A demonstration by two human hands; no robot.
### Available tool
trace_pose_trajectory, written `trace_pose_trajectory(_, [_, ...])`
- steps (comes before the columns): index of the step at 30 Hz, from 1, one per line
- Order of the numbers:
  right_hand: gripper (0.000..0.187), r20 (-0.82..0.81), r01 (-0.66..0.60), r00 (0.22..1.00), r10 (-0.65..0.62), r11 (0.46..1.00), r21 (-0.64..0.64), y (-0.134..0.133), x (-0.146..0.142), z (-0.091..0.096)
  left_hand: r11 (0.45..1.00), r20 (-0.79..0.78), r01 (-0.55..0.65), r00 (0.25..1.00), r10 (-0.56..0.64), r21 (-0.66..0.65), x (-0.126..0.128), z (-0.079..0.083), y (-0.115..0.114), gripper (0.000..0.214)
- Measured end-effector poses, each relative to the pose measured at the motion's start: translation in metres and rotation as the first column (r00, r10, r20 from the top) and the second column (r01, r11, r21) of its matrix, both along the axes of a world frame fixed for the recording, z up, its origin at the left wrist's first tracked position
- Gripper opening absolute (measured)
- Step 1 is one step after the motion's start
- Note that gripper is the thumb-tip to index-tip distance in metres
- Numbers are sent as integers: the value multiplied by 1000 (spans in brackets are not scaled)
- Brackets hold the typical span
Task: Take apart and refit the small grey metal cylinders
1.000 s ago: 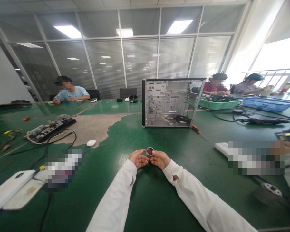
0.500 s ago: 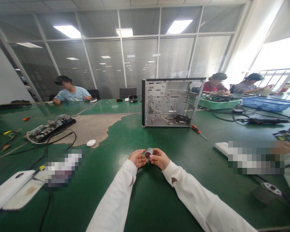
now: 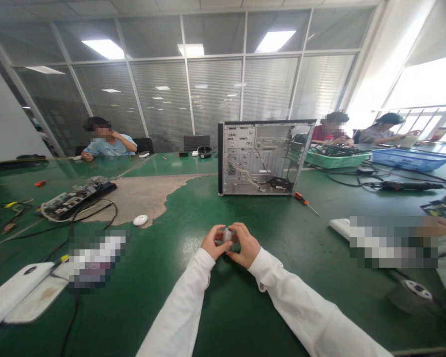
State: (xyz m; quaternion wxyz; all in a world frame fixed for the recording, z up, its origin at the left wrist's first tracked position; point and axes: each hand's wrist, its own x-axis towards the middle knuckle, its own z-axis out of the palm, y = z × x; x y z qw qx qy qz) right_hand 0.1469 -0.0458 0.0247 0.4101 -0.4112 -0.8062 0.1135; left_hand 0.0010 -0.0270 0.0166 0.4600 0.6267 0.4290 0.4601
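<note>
My left hand (image 3: 212,241) and my right hand (image 3: 245,244) meet over the green table (image 3: 223,307), both in white sleeves. Between their fingertips they pinch a small round silver part (image 3: 227,235) with a dark reddish face. The fingers of both hands curl round it and hide most of it. An open silver computer case (image 3: 262,157) stands upright on the table beyond my hands.
An orange-handled screwdriver (image 3: 304,201) lies right of the case. A white round puck (image 3: 140,219) and a circuit board with cables (image 3: 76,196) lie at left. Green basket (image 3: 334,158) and blue basket (image 3: 412,159) stand far right. Other people sit at the table's far side and right.
My hands have drawn closer together and lifted slightly, with the fingers closing further around the small round part, which has turned so its face shows less.
</note>
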Motion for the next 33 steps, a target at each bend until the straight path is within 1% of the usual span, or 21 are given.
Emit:
trace_pose_trajectory(2, [56,53,18,998,-20,999,37,0,0,0,998,-68,12,998,-7,68,0,-1,-2,51])
trace_pose_trajectory(5, [53,122,9,992,-17,998,68,2,0,1,993,-120,-1,993,15,121,0,-2,-2,51])
trace_pose_trajectory(8, [56,181,-39,983,28,997,60,1,2,4,993,-124,-23,992,38,116,-1,-2,-2,55])
trace_pose_trajectory(10, [57,188,-83,979,74,996,40,-3,3,9,993,-123,-32,991,45,111,-2,-2,-1,57])
trace_pose_trajectory(12, [54,154,-113,982,108,993,23,-7,3,14,993,-132,-31,990,46,115,-3,-2,-1,58])
trace_pose_trajectory(14, [48,84,-125,989,124,992,10,-10,2,17,994,-131,-17,991,31,108,-4,-1,-1,59])
trace_pose_trajectory(16, [40,-1,-126,992,126,992,-1,-10,1,17,996,-103,21,995,-11,87,-4,0,-1,58])
trace_pose_trajectory(19, [30,-86,-123,989,121,992,-16,-5,2,12,992,-47,111,993,-108,53,-3,2,-1,59])
trace_pose_trajectory(21, [28,-116,-108,988,104,994,-26,-2,3,10,986,-31,160,987,-159,40,-3,1,-1,61])
trace_pose_trajectory(23, [31,-132,-98,987,93,995,-32,0,4,8,982,-32,185,982,-184,48,-2,-1,0,64])
trace_pose_trajectory(25, [33,-141,-90,986,84,995,-35,0,4,7,980,-43,184,983,-181,76,-2,-3,0,65])
trace_pose_trajectory(28, [37,-157,-95,984,85,994,-62,0,2,6,986,-66,140,989,-134,91,-2,-7,0,61])
trace_pose_trajectory(31, [45,-187,-137,976,109,980,-142,1,0,2,993,-69,94,994,-89,74,-2,-8,0,56])
trace_pose_trajectory(33, [49,-204,-156,972,116,968,-195,2,-1,-1,995,-65,77,995,-73,67,-2,-7,0,57])
